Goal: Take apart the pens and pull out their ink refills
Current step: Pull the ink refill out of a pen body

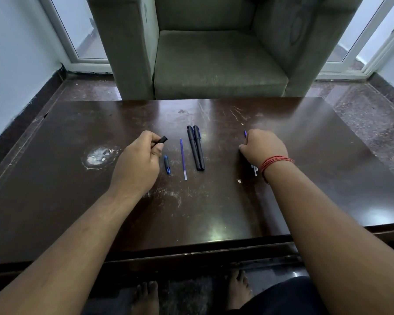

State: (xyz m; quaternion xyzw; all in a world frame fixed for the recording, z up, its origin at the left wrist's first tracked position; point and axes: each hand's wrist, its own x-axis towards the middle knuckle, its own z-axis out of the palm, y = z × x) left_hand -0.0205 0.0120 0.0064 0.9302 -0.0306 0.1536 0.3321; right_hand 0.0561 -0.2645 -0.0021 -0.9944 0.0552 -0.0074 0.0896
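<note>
Two whole black pens (196,147) lie side by side at the middle of the dark table (77,201). Left of them lies a thin blue ink refill (183,159), and further left a short blue grip piece (167,164). My left hand (138,163) is closed on a black pen barrel (161,141) whose end sticks out past my thumb. My right hand (263,147) rests on the table with fingers curled around several pen parts; a blue tip (245,133) pokes out above it and pale refill ends (255,170) show beneath the wrist.
A grey armchair (214,53) stands just beyond the table's far edge. A whitish worn patch (98,156) marks the table at the left. My bare feet (146,296) show under the near edge.
</note>
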